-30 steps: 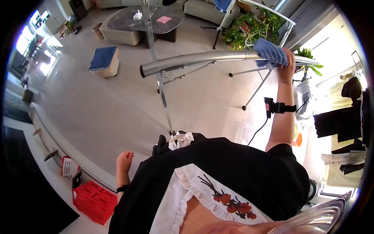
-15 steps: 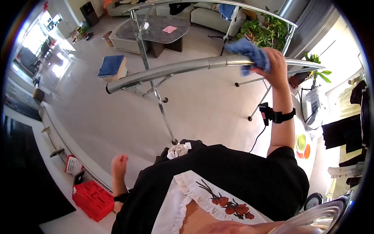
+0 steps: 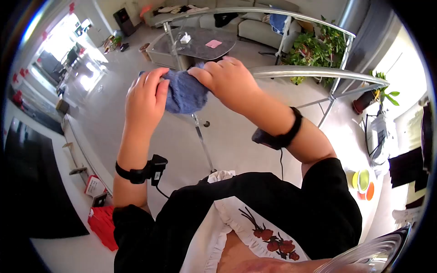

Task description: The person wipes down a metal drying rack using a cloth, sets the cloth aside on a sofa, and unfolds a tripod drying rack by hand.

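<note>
Pale flooring (image 3: 232, 141) stretched out under a metal rack, with daylight glaring at the upper left. Two hands met at one blue cloth (image 3: 185, 93), bunched between them at the left part of the rack's near rail (image 3: 296, 71). Fingers of the left hand (image 3: 144, 98) were bent over the cloth's left edge, the thumb a little apart from them and against the fabric, gripping it. The right hand (image 3: 232, 84) held the upper right side, fingers close together and curled over, thumb laid on the cloth; their tips were partly hidden. Whether the cloth wrapped around the rail could not be told.

Each forearm wore one black strap, the left strap (image 3: 136, 176) and the right strap (image 3: 293, 129). Beyond the near rail, one far rail (image 3: 218, 11) curved across. Behind stood one coffee table (image 3: 198, 48) bearing one tissue box (image 3: 185, 38) and one pink cloth (image 3: 213, 43), then a grey sofa (image 3: 255, 32). Toward the right were leafy plants (image 3: 314, 52) and two round containers, one green (image 3: 363, 180), one orange (image 3: 370, 191).
</note>
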`<state>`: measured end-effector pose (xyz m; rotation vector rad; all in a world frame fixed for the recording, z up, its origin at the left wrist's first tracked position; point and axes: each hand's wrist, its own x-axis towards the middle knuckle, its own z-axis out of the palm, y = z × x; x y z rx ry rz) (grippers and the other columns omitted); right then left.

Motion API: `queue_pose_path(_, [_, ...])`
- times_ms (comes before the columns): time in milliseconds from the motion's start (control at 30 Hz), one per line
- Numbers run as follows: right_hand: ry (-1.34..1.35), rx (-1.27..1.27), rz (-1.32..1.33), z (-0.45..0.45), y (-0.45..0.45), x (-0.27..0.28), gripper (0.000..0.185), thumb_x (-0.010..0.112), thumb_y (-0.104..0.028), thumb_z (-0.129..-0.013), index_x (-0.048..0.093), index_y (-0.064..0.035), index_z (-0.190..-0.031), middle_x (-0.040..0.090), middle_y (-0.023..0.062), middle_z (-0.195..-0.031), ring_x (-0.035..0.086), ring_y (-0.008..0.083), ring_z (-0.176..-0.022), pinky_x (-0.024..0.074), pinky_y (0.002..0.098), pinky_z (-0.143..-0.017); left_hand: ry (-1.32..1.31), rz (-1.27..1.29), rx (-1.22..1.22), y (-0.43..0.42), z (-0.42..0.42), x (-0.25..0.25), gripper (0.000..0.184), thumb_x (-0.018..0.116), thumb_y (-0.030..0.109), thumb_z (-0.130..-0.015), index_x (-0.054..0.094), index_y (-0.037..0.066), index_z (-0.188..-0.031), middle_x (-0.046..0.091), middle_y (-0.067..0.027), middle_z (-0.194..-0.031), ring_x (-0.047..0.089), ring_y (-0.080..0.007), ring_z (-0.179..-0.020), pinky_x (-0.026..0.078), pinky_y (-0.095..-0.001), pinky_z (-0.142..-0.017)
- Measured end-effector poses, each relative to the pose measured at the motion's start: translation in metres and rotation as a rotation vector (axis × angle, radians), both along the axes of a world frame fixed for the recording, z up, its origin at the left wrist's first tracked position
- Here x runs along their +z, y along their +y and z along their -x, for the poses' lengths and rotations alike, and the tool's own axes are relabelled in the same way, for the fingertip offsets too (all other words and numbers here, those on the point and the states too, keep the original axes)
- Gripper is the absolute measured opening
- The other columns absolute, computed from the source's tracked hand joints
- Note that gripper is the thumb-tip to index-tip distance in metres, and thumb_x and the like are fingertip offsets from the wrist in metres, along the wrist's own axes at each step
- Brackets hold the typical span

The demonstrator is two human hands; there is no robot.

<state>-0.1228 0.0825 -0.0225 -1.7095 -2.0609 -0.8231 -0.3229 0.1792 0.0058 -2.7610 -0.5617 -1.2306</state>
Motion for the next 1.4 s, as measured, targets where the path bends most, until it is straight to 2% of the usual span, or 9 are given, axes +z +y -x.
queue_pose_path(300, [-0.033, -0.204, -0.153, -0.05, -0.041, -0.005, 0.036, 0.067, -0.016, -0.069, 0.055, -0.0207, -0.102, 0.056, -0.0038, -0.085, 0.059, 0.0173, -0.084, 0.0276, 0.0596, -0.101, -0.071, 0.014, -0.091, 0.019, -0.003, -0.015, 0.072, 0.037, 0.065, -0.085, 0.044, 0.01, -0.13, 0.06, -0.0138, -0.112, 0.063, -0.0285, -0.09, 0.05, -0.0361, -0.076])
queue_pose_path(400, [-0.05, -0.287, -0.19, -0.085, -0.064, -0.006, 0.038, 0.07, -0.016, -0.067, 0.056, -0.0214, -0.103, 0.059, -0.0035, -0.092, 0.059, 0.0181, -0.09, 0.0231, 0.061, -0.102, -0.139, 0.272, -0.156, 0.011, 0.0, -0.011, 0.064, 0.047, 0.058, -0.085, 0.047, 0.011, -0.128, 0.063, -0.0126, -0.103, 0.063, -0.0287, -0.086, 0.049, -0.037, -0.074])
queue_pose_path(600, [0.094, -0.579, -0.301, -0.146, -0.12, -0.014, 0.037, 0.067, -0.012, -0.072, 0.059, -0.0231, -0.106, 0.061, -0.0011, -0.107, 0.055, 0.0214, -0.109, 0.0204, 0.0629, -0.103, 0.171, 0.042, 0.095, 0.007, 0.001, -0.008, 0.044, 0.067, 0.034, -0.076, 0.058, 0.014, -0.113, 0.062, -0.0055, -0.074, 0.059, -0.027, -0.07, 0.044, -0.0363, -0.062])
queue_pose_path(800, [0.298, -0.635, -1.022, -0.155, -0.154, -0.088, 0.041, 0.05, 0.002, -0.082, 0.048, -0.0005, -0.122, 0.051, 0.0161, -0.125, 0.05, 0.0287, -0.113, 0.0357, 0.0393, -0.1, 0.128, -0.049, 0.051, 0.005, -0.001, -0.007, 0.038, 0.062, 0.031, -0.08, 0.057, 0.013, -0.112, 0.059, -0.0075, -0.072, 0.056, -0.0278, -0.068, 0.043, -0.0359, -0.063])
queue_pose_path(867, [1.352, 0.061, -1.07, -0.122, -0.127, -0.124, 0.045, 0.048, -0.005, -0.088, 0.037, 0.0013, -0.13, 0.052, 0.0121, -0.121, 0.047, 0.0228, -0.113, 0.0378, 0.0348, -0.097, 0.091, -0.05, 0.05, 0.005, -0.001, -0.008, 0.033, 0.064, 0.027, -0.078, 0.059, 0.013, -0.108, 0.06, -0.0052, -0.071, 0.057, -0.0258, -0.067, 0.043, -0.0359, -0.062])
queue_pose_path(933, [2.126, -0.051, -0.964, -0.12, -0.099, -0.182, 0.045, 0.046, -0.005, -0.089, 0.035, -0.0008, -0.132, 0.053, 0.008, -0.117, 0.049, 0.0184, -0.109, 0.0414, 0.0327, -0.092, 0.08, -0.055, 0.071, 0.004, -0.002, -0.009, 0.03, 0.066, 0.027, -0.077, 0.061, 0.014, -0.104, 0.06, -0.0022, -0.069, 0.058, -0.0236, -0.067, 0.044, -0.0354, -0.06])
queue_pose_path(1000, [2.259, -0.025, -0.58, -0.099, -0.07, -0.206, 0.042, 0.048, -0.003, -0.088, 0.04, -0.0008, -0.128, 0.053, 0.0074, -0.117, 0.051, 0.0174, -0.104, 0.0432, 0.0299, -0.087, 0.105, -0.07, 0.12, 0.005, -0.002, -0.01, 0.021, 0.063, 0.024, -0.08, 0.062, 0.012, -0.097, 0.06, -0.0039, -0.068, 0.058, -0.0247, -0.066, 0.044, -0.0364, -0.059])
queue_pose_path(1200, [1.614, 0.606, 0.123, -0.007, -0.003, -0.11, 0.031, 0.057, 0.001, -0.079, 0.056, -0.0016, -0.111, 0.06, 0.0057, -0.106, 0.057, 0.0187, -0.097, 0.0448, 0.0317, -0.084, 0.075, -0.095, 0.052, 0.009, -0.005, -0.012, 0.018, 0.058, 0.024, -0.083, 0.062, 0.01, -0.094, 0.061, -0.0076, -0.07, 0.059, -0.029, -0.069, 0.046, -0.0387, -0.06])
queue_pose_path(1400, [1.005, 0.592, -0.125, 0.024, 0.036, -0.084, 0.047, 0.06, 0.001, -0.079, 0.046, -0.0012, -0.124, 0.053, 0.0072, -0.119, 0.05, 0.018, -0.111, 0.0381, 0.033, -0.096, 0.104, -0.025, -0.079, 0.016, -0.009, -0.012, 0.019, 0.055, 0.024, -0.085, 0.063, 0.007, -0.089, 0.062, -0.01, -0.072, 0.06, -0.0308, -0.07, 0.046, -0.0404, -0.062])
